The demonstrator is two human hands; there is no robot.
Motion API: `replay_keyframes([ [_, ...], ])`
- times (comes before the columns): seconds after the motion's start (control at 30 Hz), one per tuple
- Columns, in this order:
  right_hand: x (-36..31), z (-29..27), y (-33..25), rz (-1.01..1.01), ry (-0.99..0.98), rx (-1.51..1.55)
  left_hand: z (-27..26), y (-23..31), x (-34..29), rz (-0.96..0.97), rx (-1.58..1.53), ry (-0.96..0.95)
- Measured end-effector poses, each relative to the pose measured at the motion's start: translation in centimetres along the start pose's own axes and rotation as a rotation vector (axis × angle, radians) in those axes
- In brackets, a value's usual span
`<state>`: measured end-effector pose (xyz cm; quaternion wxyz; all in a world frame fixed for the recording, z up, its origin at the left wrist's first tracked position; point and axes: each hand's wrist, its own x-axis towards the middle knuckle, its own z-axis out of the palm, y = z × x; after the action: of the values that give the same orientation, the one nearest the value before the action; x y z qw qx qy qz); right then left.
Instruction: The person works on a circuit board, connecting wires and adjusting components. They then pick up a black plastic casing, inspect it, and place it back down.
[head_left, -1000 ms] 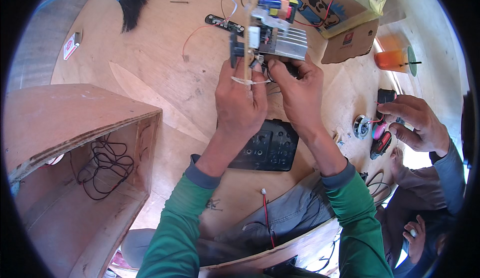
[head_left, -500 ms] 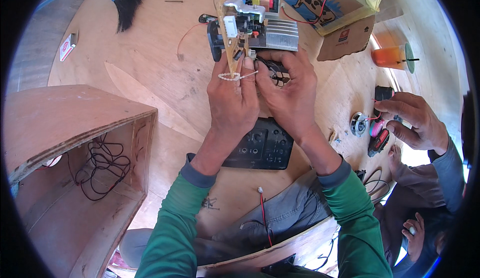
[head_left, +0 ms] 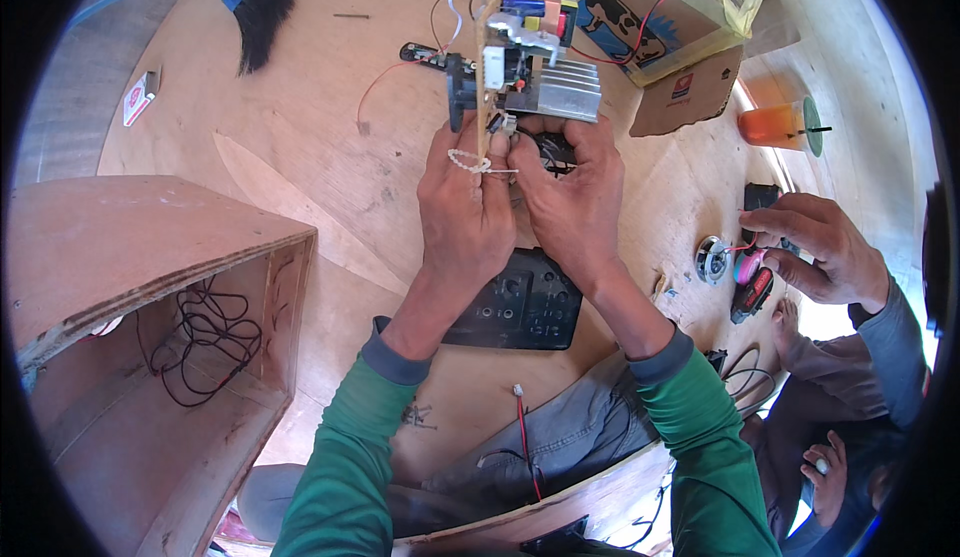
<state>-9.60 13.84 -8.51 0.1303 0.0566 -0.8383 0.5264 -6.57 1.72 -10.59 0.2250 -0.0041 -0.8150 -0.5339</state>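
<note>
Upright between my hands stands an amplifier circuit board (head_left: pixel 484 92), seen edge-on, with a ribbed silver heat sink (head_left: pixel 566 93) and several components on its right side. The fingers of my left hand (head_left: pixel 465 212) are closed around the board's near end, where a white cable tie (head_left: pixel 468 162) hangs loose. My right hand (head_left: pixel 575 197) is closed on a bundle of black wires (head_left: pixel 556 147) close under the heat sink. Beside its thumb, a small white connector (head_left: pixel 509 125) sits against the board. The fingertips are partly hidden. Below my wrists lies a black control panel (head_left: pixel 515 307).
An open wooden box (head_left: pixel 165 217) with a coiled cable (head_left: pixel 215 337) stands at left. A cardboard box (head_left: pixel 690 97) and orange drink (head_left: pixel 775 127) are at far right. Another person's hand (head_left: pixel 825 247) hovers near a small speaker (head_left: pixel 711 260). Screws (head_left: pixel 418 417) and a red-black wire (head_left: pixel 523 437) lie near me.
The board has shifted slightly right and nearer to me, and turned a little more edge-on. Both hands keep their hold. The other person's hand has barely moved.
</note>
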Motion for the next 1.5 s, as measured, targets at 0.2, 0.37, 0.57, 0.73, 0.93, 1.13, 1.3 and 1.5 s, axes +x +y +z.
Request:
replay_keyframes([
  [0.2, 0.2, 0.2, -0.2, 0.032, 0.024, -0.003, 0.2, -0.3, -0.1, 0.028, 0.009, 0.007],
  [0.37, 0.3, 0.2, -0.4, 0.134, 0.005, 0.103, 0.1, -0.6, -0.3, 0.062, 0.018, -0.054],
  [0.57, 0.3, 0.1, -0.6, 0.122, -0.004, 0.029, 0.0, -0.6, -0.4, -0.028, -0.014, -0.096],
  [0.73, 0.5, -0.2, -0.6, 0.159, -0.035, 0.031, 0.1, -0.5, -0.3, 0.041, 0.019, -0.071],
  [0.93, 0.7, -0.7, -0.4, 0.204, -0.109, 0.153, 0.3, -0.5, -0.1, 0.056, 0.031, -0.022],
  [1.13, 0.4, -0.8, -0.2, 0.165, -0.108, 0.149, 0.2, -0.1, -0.1, 0.02, 0.037, 0.008],
  [1.3, 0.5, -0.6, -0.1, 0.117, -0.1, 0.199, 0.2, 0.0, 0.1, 0.028, 0.059, 0.024],
  [1.5, 0.6, -1.0, -0.2, 0.145, -0.13, 0.179, 0.2, -0.1, -0.1, 0.016, 0.046, 0.005],
])
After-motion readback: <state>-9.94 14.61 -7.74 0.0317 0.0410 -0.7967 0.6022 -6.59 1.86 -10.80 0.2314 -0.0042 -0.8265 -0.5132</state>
